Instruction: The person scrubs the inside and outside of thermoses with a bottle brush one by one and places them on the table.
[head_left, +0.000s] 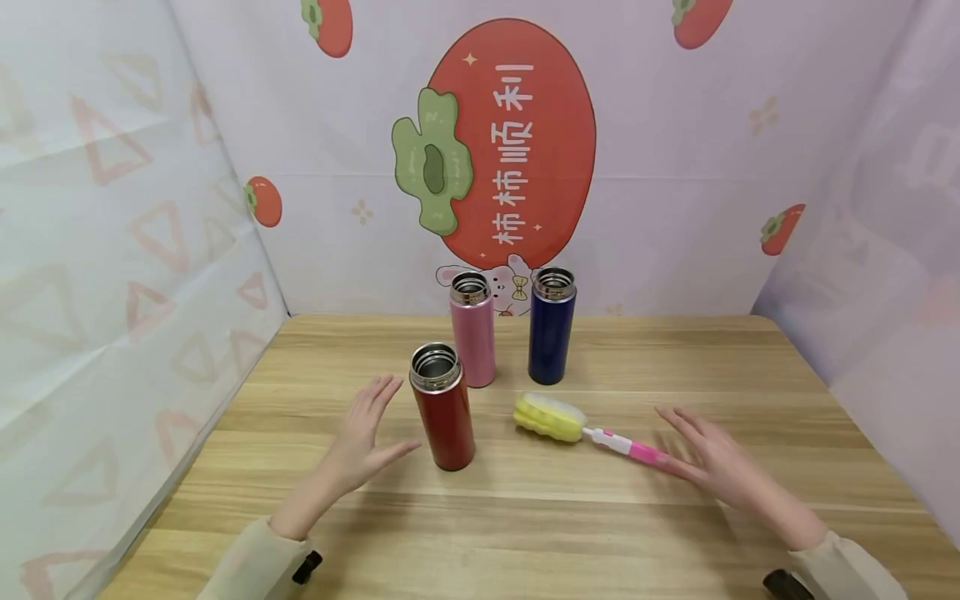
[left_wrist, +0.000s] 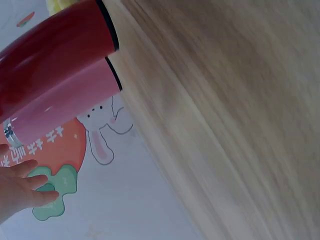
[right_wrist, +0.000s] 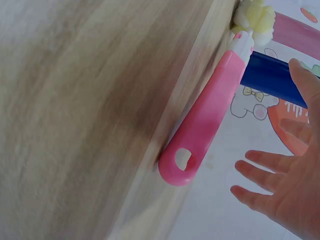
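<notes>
Three lidless steel-rimmed flasks upright on wooden table (head_left: 750, 367): red cylindrical flask (head_left: 444, 408) nearest, pink flask (head_left: 473, 329) and navy flask (head_left: 552, 326) behind. Left hand (head_left: 363, 433) spread, fingers straight, just beside red flask, holding nothing. Yellow-sponge bottle brush with pink handle (head_left: 581, 429) lying right of red flask. Right hand (head_left: 708, 458) flat, fingers extended, at handle end; contact unclear.
</notes>
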